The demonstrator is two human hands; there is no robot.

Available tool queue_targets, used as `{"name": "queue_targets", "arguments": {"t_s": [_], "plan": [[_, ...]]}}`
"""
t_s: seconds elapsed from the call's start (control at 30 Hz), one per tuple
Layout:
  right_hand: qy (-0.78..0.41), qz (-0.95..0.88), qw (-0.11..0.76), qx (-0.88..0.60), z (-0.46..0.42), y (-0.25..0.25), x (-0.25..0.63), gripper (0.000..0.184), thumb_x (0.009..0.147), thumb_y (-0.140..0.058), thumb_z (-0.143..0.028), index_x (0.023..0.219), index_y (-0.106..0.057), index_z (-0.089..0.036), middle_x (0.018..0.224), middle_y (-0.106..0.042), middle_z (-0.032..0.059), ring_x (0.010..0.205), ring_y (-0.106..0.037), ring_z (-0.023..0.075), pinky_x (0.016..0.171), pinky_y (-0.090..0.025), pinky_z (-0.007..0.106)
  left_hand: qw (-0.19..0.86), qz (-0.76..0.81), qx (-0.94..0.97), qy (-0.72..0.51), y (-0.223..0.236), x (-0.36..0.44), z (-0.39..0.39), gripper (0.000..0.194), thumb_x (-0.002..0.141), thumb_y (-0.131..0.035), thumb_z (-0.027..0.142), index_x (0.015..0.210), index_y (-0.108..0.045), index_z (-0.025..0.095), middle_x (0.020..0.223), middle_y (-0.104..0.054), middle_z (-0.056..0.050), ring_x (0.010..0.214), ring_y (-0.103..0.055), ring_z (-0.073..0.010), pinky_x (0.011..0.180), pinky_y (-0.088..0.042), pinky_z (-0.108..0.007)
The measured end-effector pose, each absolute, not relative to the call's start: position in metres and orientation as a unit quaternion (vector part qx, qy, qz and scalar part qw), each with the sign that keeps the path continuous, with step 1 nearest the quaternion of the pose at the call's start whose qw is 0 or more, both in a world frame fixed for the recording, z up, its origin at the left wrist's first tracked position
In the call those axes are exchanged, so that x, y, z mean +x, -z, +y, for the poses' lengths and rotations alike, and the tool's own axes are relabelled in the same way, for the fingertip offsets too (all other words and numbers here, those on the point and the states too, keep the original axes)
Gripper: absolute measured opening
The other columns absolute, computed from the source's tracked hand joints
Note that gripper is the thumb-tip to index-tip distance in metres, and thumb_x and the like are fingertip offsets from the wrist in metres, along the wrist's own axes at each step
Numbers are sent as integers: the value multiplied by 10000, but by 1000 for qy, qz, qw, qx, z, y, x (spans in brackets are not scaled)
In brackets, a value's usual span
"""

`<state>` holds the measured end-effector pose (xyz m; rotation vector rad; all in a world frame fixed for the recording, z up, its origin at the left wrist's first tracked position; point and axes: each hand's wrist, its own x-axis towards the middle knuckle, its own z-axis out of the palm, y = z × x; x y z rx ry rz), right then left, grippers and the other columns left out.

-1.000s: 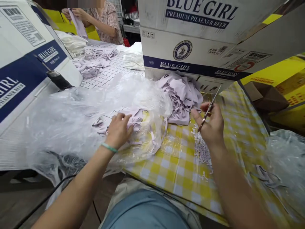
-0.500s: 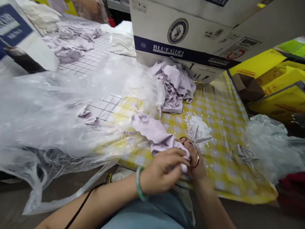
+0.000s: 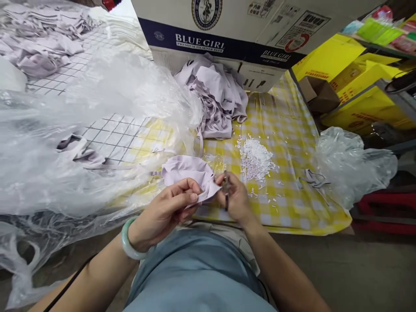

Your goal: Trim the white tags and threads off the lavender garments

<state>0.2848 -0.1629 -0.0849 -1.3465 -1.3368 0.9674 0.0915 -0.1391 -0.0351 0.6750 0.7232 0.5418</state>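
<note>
In front of my body, my left hand [image 3: 177,206] is closed, pinching the lower edge of a lilac garment [image 3: 186,171] between thumb and fingers. A thin strap runs from the garment toward the left. My right hand [image 3: 237,199] is at the garment's right corner, with its fingers bent around a pair of scissors [image 3: 225,188]. The scissors are blurred, and I cannot tell whether their blades are apart. Whether the right fingertips also grip the cloth is unclear. A crumpled pile of lilac garments [image 3: 216,95] lies just beyond, against a carton.
A large white-and-blue carton [image 3: 182,41] stands at the back. Clear plastic sheeting [image 3: 123,91] spreads over the left side, partly covering another lilac garment [image 3: 82,151]. Small white clippings [image 3: 256,158] are heaped on the yellow checked tablecloth [image 3: 286,130]. A plastic bag [image 3: 352,164] sits at the right edge.
My left hand has taken a lilac garment from the plastic on the left and brought it in front of me. The right hand with the scissors has come in to meet it. The view has turned downward and right.
</note>
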Motion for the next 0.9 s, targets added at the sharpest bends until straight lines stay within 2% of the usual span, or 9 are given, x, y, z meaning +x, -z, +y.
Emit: {"name": "queue_targets", "arguments": {"t_s": [0.13, 0.27, 0.37, 0.47, 0.53, 0.67, 0.77, 0.83, 0.9], "plan": [[-360, -491, 579, -542, -145, 73, 292, 181, 752, -665, -242, 819, -497, -224, 756, -515, -35, 679, -512, 117, 664, -436, 242, 821, 369, 390, -192, 42, 88, -137, 196, 860, -628, 322, 968, -634, 159, 785, -542, -6, 549, -338, -54, 501, -209, -210], [-307, -519, 578, -550, -142, 61, 303, 210, 713, -664, -167, 832, -501, -227, 796, -513, -32, 735, -520, 124, 702, -433, 244, 818, 355, 421, -164, 44, 91, -135, 261, 858, -632, 378, 938, -690, 136, 711, -465, 7, 592, -328, -73, 537, -236, -218], [-337, -579, 486, -562, -154, 52, 318, 214, 698, -685, -168, 835, -528, -219, 811, -543, -19, 766, -538, 143, 709, -440, 254, 835, 353, 376, -191, 43, 93, -134, 282, 846, -619, 400, 914, -686, 135, 718, -466, 0, 620, -346, -90, 553, -267, -221], [-458, -645, 349, -502, -169, 41, 334, 168, 738, -707, -241, 832, -574, -200, 778, -572, -7, 732, -558, 146, 694, -457, 263, 839, 370, 347, -197, 46, 94, -133, 277, 863, -584, 416, 839, -636, 144, 737, -475, -2, 641, -368, -101, 585, -311, -229], [-495, -654, 324, -471, -174, 38, 336, 144, 786, -684, -280, 868, -601, -196, 798, -605, 8, 756, -588, 155, 736, -476, 284, 818, 380, 391, -182, 47, 95, -134, 259, 874, -588, 408, 827, -610, 155, 747, -479, 2, 656, -383, -104, 607, -323, -232], [-388, -669, 373, -512, -165, 56, 319, 258, 745, -670, -153, 992, -629, -215, 1018, -638, 54, 1013, -588, 206, 916, -452, 339, 690, 373, 589, -193, 41, 96, -139, 201, 915, -548, 369, 901, -619, 181, 821, -534, -11, 745, -447, -131, 690, -355, -254], [-356, -703, 362, -497, -147, 69, 306, 226, 649, -648, -85, 832, -601, -209, 844, -593, 15, 872, -578, 187, 780, -473, 297, 570, 381, 691, -228, 33, 94, -142, 172, 912, -555, 335, 879, -627, 181, 805, -528, -14, 766, -454, -141, 709, -346, -262], [-316, -691, 410, -505, -135, 68, 302, 204, 638, -616, -79, 781, -555, -210, 781, -541, -8, 762, -551, 162, 685, -455, 275, 593, 403, 658, -229, 31, 93, -144, 218, 922, -538, 366, 885, -638, 176, 792, -521, -19, 749, -451, -139, 693, -346, -261], [-239, -662, 496, -509, -127, 61, 300, 206, 652, -584, -77, 792, -527, -217, 794, -527, -5, 756, -543, 164, 685, -448, 288, 704, 408, 541, -213, 32, 94, -144, 319, 943, -469, 421, 906, -654, 163, 773, -505, -25, 681, -423, -124, 641, -345, -254]]}}
